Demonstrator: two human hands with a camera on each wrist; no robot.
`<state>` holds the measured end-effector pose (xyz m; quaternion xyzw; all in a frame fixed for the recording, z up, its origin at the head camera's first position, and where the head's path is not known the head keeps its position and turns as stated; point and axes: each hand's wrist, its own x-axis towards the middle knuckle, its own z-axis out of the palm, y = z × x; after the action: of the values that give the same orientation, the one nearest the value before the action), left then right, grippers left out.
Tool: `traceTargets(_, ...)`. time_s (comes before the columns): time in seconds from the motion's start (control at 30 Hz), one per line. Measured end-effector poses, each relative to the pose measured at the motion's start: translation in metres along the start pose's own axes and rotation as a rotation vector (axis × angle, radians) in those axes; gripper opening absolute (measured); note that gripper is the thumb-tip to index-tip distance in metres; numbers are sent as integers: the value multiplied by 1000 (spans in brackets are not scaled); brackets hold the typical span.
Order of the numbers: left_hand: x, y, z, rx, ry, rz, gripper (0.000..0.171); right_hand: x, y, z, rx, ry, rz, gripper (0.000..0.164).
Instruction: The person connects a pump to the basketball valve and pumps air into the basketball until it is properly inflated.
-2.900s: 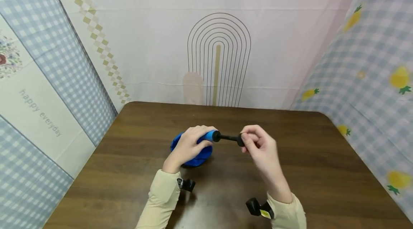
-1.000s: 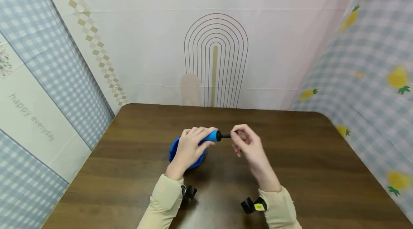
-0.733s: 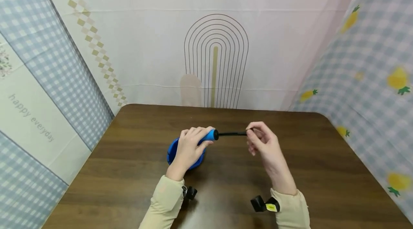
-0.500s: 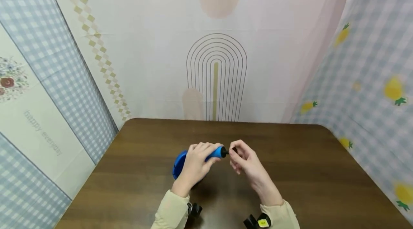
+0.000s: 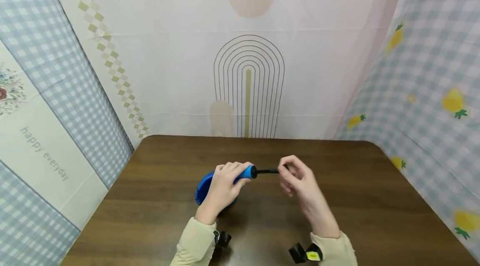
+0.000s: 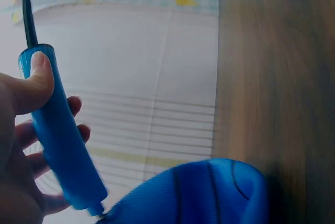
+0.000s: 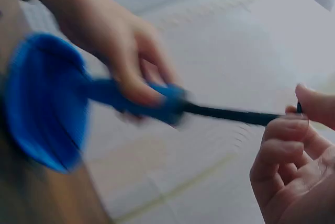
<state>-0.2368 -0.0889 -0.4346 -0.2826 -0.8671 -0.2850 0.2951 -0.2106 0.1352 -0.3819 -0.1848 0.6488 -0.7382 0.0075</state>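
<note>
A blue hand pump (image 6: 68, 145) with a black rod (image 7: 230, 113) is held level above the table. My left hand (image 5: 223, 189) grips its barrel, thumb lying along the rod end in the left wrist view. My right hand (image 5: 300, 180) pinches the handle end of the rod between thumb and fingers, mostly covering it. Part of the rod shows between the two hands. At the pump's nozzle end hangs a blue ball (image 7: 44, 103) with black seam lines. It looks slack and caved in like a bowl, and my left hand hides part of it in the head view.
The brown wooden table (image 5: 168, 153) lies beneath both hands. Behind it hangs a pale patterned cloth (image 5: 180, 70), with checked cloths at the left and right sides. Black wrist cameras (image 5: 298, 252) sit on both sleeves.
The right hand has drawn the rod out, pushed it in and drawn it out again; more rod shows now than half a second ago. The left hand keeps its grip on the pump.
</note>
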Motion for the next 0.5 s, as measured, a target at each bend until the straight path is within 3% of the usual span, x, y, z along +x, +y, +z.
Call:
traceTargets(0.13, 4, 10, 2, -59, -10, 28, 41, 4, 7, 15, -89, -31, 72, 7)
traceTargets(0.23, 4, 12, 3, -58, -13, 42, 42, 3, 7, 15, -108, -14, 85, 9)
traceTargets(0.4, 1, 3, -2, 8, 27, 0, 41, -4, -7, -5, -62, 95, 17, 8)
traceTargets(0.5, 0, 0, -4, 12, 64, -23, 40, -6, -14, -16, -47, 106, -35, 8)
